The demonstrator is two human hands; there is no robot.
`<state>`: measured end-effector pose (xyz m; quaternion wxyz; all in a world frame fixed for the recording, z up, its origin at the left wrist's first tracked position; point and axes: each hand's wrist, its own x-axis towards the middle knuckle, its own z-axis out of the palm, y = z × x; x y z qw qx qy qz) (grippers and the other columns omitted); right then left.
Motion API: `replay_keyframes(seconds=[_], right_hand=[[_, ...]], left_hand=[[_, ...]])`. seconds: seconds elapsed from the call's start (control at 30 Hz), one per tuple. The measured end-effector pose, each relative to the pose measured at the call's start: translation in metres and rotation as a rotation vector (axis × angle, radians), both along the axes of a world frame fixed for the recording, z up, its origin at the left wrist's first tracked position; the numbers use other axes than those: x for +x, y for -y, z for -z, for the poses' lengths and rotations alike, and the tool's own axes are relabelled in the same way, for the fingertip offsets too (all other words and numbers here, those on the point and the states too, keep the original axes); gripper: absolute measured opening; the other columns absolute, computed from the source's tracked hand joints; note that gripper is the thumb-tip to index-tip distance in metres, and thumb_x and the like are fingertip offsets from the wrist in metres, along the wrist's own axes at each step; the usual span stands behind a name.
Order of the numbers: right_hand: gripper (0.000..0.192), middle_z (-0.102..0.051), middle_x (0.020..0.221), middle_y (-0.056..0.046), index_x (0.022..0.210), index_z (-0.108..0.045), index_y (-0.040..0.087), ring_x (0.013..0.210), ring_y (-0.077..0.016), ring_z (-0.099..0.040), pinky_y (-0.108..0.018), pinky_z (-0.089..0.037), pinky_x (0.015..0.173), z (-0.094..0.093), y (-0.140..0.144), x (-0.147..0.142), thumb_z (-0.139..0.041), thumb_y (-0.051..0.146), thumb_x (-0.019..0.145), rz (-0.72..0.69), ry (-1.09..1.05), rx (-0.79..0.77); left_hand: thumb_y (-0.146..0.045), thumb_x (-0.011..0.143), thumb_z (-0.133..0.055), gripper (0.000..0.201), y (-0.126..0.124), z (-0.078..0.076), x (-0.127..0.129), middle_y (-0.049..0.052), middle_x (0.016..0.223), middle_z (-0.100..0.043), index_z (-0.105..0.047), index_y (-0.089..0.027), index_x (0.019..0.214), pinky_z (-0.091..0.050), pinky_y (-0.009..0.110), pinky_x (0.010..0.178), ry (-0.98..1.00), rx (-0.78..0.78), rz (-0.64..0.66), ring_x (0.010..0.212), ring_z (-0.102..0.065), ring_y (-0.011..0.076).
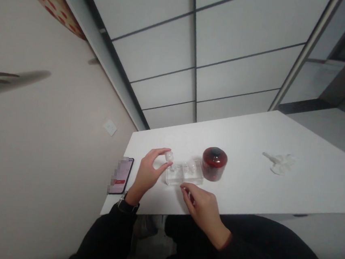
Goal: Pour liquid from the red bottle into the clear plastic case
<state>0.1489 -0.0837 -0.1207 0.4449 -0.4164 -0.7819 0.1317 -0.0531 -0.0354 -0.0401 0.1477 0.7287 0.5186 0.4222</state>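
A person in dark sleeves sits at a white table [277,184], seen from above, with both bare hands over its near edge in the lower middle of the frame. The right hand [203,208] is loosely curled, its fingertips pinching a small thin object too tiny to identify, just at the near rim of a clear plastic tray [184,175]. The left hand [149,171], with a dark wristwatch [125,203] at the wrist, holds a small whitish rounded piece [169,157] between thumb and forefinger, raised just above the tray's left end. More small pale pieces sit in the tray; how many cannot be told. A smartphone [121,176] with its screen lit lies at the table's left edge, near the left hand. Just beside the tray's right end stands a squat, round dark-red container [214,163] with a domed lid. Farther right, well apart from the hands, a crumpled clear plastic wrapper [279,162] lies on the tabletop. Beyond the table, a pale wall fills the left of the frame with a white socket plate [110,127] on it, and grey panels divided by dark lines fill the upper middle.
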Motion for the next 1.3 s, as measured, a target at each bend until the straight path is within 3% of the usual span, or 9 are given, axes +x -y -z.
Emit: replay_keyframes(seconds=[0.2,0.4,0.63,0.8,0.97,1.03,1.1,1.2,1.3], right_hand=[[0.024,-0.072,0.074,0.0,0.096,-0.066,0.019,0.054,-0.0109,-0.063,-0.024,-0.042,0.058,-0.003,0.001,0.001,-0.045,0.023,0.106,-0.016,-0.013,0.007],[0.021,-0.07,0.072,0.001,0.095,-0.065,0.02,0.054,-0.0111,-0.064,-0.024,-0.043,0.057,-0.002,0.001,0.001,-0.046,0.021,0.104,-0.023,-0.046,-0.008],[0.021,-0.069,0.07,0.002,0.093,-0.064,0.02,0.051,-0.0106,-0.063,-0.023,-0.042,0.053,-0.003,-0.003,-0.001,-0.045,0.019,0.104,-0.03,-0.077,-0.031],[0.022,-0.071,0.068,0.001,0.097,-0.068,0.018,0.048,-0.0112,-0.063,-0.024,-0.043,0.053,-0.004,-0.008,0.002,-0.047,0.021,0.104,0.051,-0.104,-0.001],[0.028,-0.074,0.066,0.0,0.109,-0.075,0.015,0.045,-0.0112,-0.06,-0.025,-0.045,0.053,-0.005,-0.011,0.008,-0.048,0.022,0.104,0.143,-0.117,0.023],[0.03,-0.075,0.066,-0.001,0.112,-0.076,0.014,0.045,-0.0115,-0.061,-0.025,-0.046,0.053,-0.005,-0.011,0.01,-0.048,0.02,0.104,0.166,-0.101,0.041],[0.031,-0.076,0.066,-0.002,0.113,-0.078,0.013,0.047,-0.0121,-0.064,-0.025,-0.046,0.053,-0.004,-0.011,0.012,-0.048,0.019,0.103,0.181,-0.09,0.053],[0.031,-0.081,0.075,-0.004,0.112,-0.079,0.015,0.054,-0.013,-0.069,-0.024,-0.048,0.056,-0.003,-0.012,0.013,-0.05,0.019,0.102,0.181,-0.088,0.049],[0.031,-0.083,0.081,-0.004,0.111,-0.08,0.016,0.052,-0.0124,-0.068,-0.024,-0.049,0.057,0.0,-0.013,0.013,-0.05,0.019,0.101,0.182,-0.098,0.05]], left_hand=[[-0.034,0.087,-0.077,0.035,-0.013,-0.003,-0.004,0.006,0.123,-0.074,-0.072,-0.024,0.12,-0.055,0.043,0.105,0.099,-0.062,-0.059,0.111,-0.07,0.0241],[-0.038,0.089,-0.071,0.041,-0.073,-0.003,-0.022,0.009,0.123,-0.073,-0.071,-0.021,0.126,-0.057,0.039,0.098,0.104,-0.097,-0.138,0.109,-0.068,0.0221],[-0.025,0.081,-0.078,0.025,-0.163,0.034,-0.025,0.006,0.084,-0.076,-0.08,-0.017,0.104,-0.053,0.037,0.086,-0.093,-0.234,-0.218,0.083,-0.07,0.0229],[-0.021,0.074,-0.083,0.016,-0.185,0.051,-0.021,0.007,0.073,-0.071,-0.08,-0.015,0.089,-0.051,0.04,0.087,-0.193,-0.297,-0.164,0.089,-0.069,0.0293],[-0.032,0.09,-0.074,0.041,-0.146,0.024,-0.008,0.014,0.133,-0.068,-0.069,-0.019,0.128,-0.042,0.048,0.113,-0.164,-0.253,0.012,0.125,-0.061,0.0307],[-0.039,0.093,-0.072,0.062,-0.111,0.009,0.002,0.01,0.139,-0.067,-0.052,-0.027,0.15,-0.047,0.043,0.112,-0.13,-0.292,0.186,0.123,-0.065,0.0262],[-0.041,0.085,-0.084,0.098,-0.074,-0.001,0.013,0.012,0.146,-0.062,-0.027,-0.031,0.164,-0.041,0.049,0.119,-0.03,-0.394,0.425,0.133,-0.06,0.0302],[-0.033,0.085,-0.083,0.102,-0.035,-0.003,0.031,0.012,0.145,-0.064,-0.02,-0.033,0.166,-0.041,0.053,0.118,-0.019,-0.472,0.449,0.135,-0.06,0.0325],[-0.019,0.088,-0.074,0.102,-0.024,0.002,0.044,0.014,0.142,-0.065,-0.01,-0.03,0.167,-0.043,0.054,0.116,0.056,-0.503,0.382,0.131,-0.063,0.0308]])
